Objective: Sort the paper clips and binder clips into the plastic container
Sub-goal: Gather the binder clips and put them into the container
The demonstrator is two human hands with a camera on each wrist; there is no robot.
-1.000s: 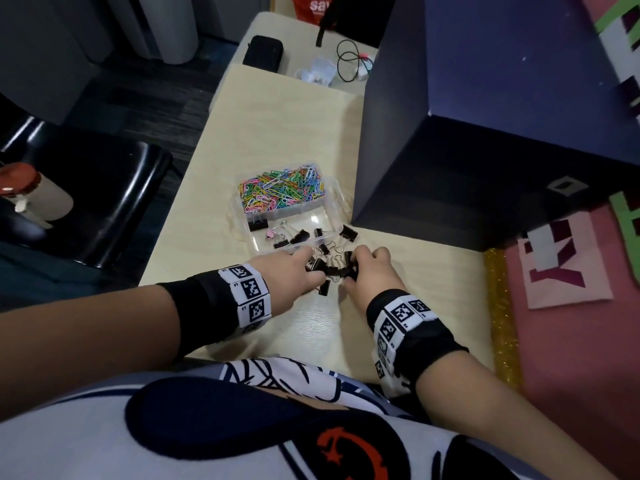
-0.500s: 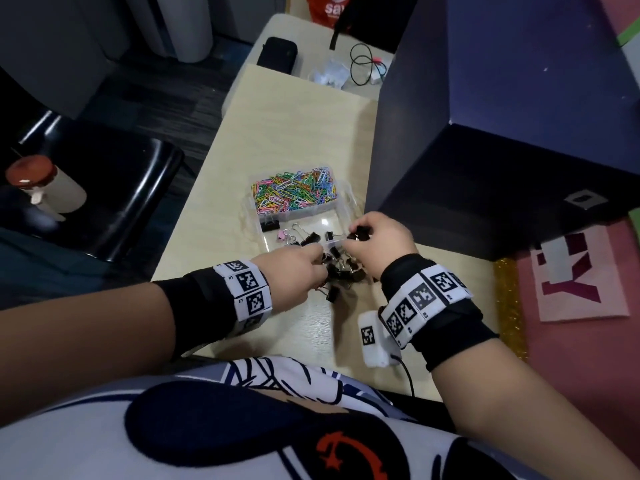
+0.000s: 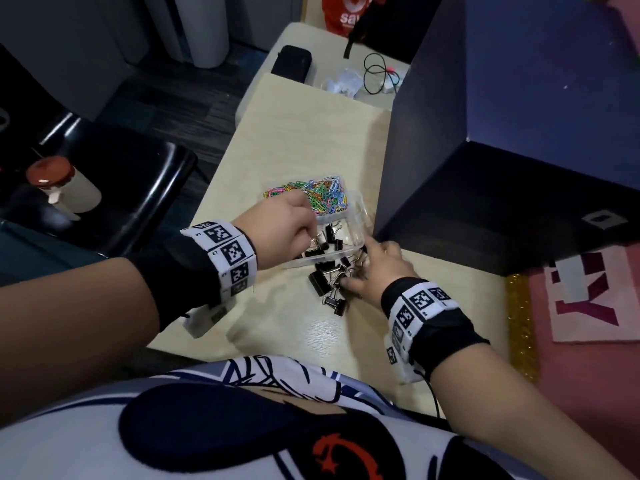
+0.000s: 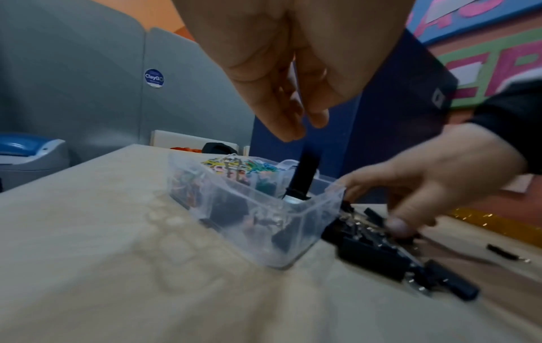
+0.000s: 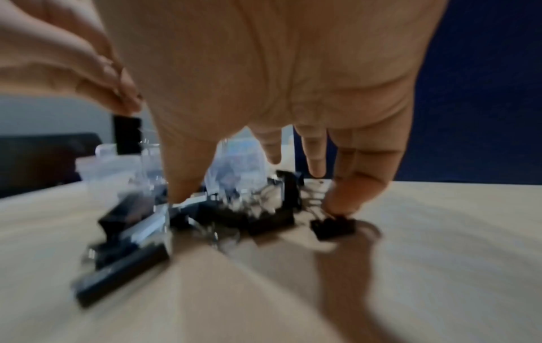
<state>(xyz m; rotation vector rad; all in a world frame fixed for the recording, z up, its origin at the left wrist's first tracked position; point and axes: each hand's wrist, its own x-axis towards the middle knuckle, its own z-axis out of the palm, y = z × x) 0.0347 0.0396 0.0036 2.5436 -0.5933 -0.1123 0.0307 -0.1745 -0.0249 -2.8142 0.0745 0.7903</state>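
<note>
A clear plastic container stands on the pale table; its far compartment holds coloured paper clips and its near one several black binder clips. My left hand hovers over the near compartment. In the right wrist view its fingertips pinch a black binder clip; in the left wrist view that clip hangs upright just under them. More binder clips lie in a loose pile in front of the container. My right hand is spread over that pile, its fingers pressing down on clips.
A big dark blue box stands close to the right of the container. A black chair with a red-capped bottle is on the left. A black case and cables lie on the far table.
My left hand has risen from the pile to over the container's near compartment with a clip. My right hand has dropped back from the container's edge onto the pile.
</note>
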